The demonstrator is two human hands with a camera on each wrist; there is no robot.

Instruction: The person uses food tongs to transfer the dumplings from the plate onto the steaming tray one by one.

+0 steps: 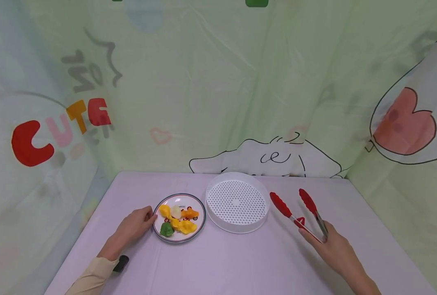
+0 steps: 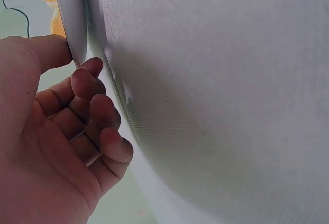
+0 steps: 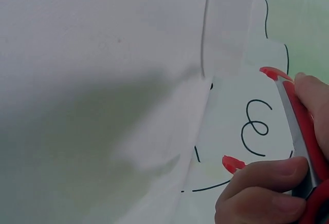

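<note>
My left hand (image 1: pixel 137 223) pinches the left rim of a round plate (image 1: pixel 200 225), thumb on top; in the left wrist view the fingers (image 2: pixel 105 113) curl under the plate's edge (image 2: pixel 77 23). Several small yellow, orange, white and green food-like pieces (image 1: pixel 186 226) lie on the plate. To the right, my right hand (image 1: pixel 338 250) grips metal tongs with red tips (image 1: pixel 281 205), held above the table with their arms spread and nothing between them. The right wrist view shows thumb and fingers wrapped round the tongs' red-and-metal handle (image 3: pixel 300 116).
A white round steamer tray (image 1: pixel 236 227) with a perforated base stands between the plate and the tongs. A small black object (image 1: pixel 121 263) lies beside my left forearm. Printed curtains (image 1: pixel 218 102) enclose the pale table (image 1: pixel 218 266) at the back and both sides.
</note>
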